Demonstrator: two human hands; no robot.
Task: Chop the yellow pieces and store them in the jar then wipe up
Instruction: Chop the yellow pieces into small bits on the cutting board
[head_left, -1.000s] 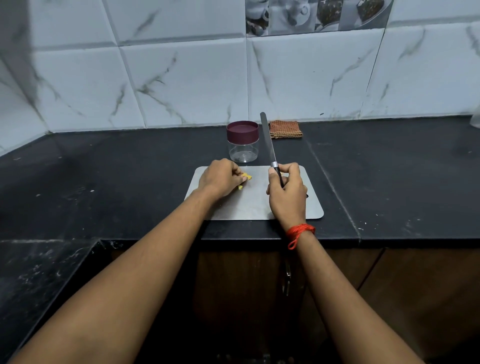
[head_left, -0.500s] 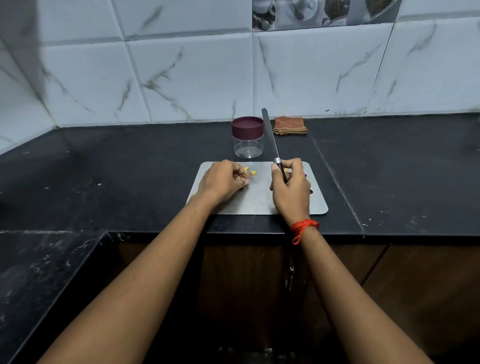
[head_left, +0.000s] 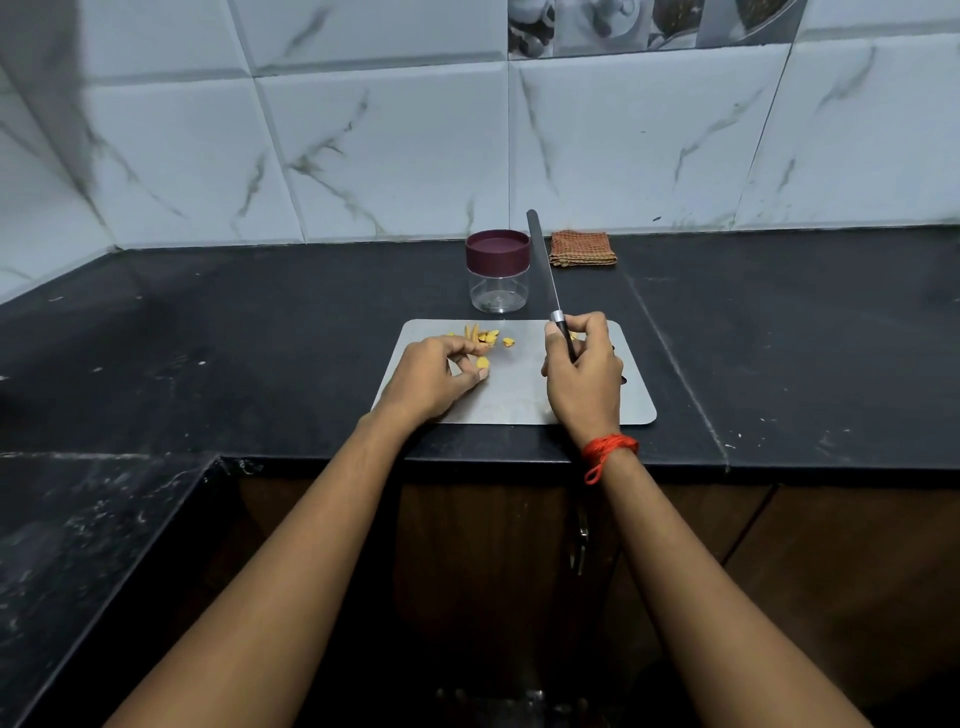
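The right hand is closed round the handle of a knife. The blade is lifted off the steel cutting board and slants away toward the wall, and in this view it passes the right side of the jar. The left hand rests on the board's left half with its fingers curled. It appears to pinch one of the yellow pieces at its fingertips, though the piece is small. The other pieces lie loose near the board's far-left edge.

The jar, with its maroon lid on, stands just behind the board's far edge. A folded checked cloth sits by the wall. The board's near edge lies close to the front edge of the table. Wide dark table surface stretches to both sides, and a seam runs just right of the board.
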